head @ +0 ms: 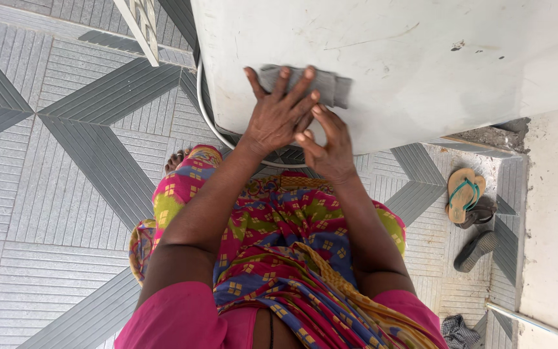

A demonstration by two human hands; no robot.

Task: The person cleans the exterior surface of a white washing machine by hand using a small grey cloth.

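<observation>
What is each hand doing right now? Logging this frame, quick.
Left hand: open, fingers spread, pressing flat on the grey cloth.
Right hand: open, holding nothing, just below the left hand.

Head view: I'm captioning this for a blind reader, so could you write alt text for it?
Seen from above, a person's left hand presses a grey cloth flat on a scuffed white surface, with the right hand just beside it. Below are a bright patterned garment, grey tiled floor and sandals at the right.

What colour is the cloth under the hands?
The cloth is grey, seen in the head view, pressed by the left hand on the white surface.
</observation>
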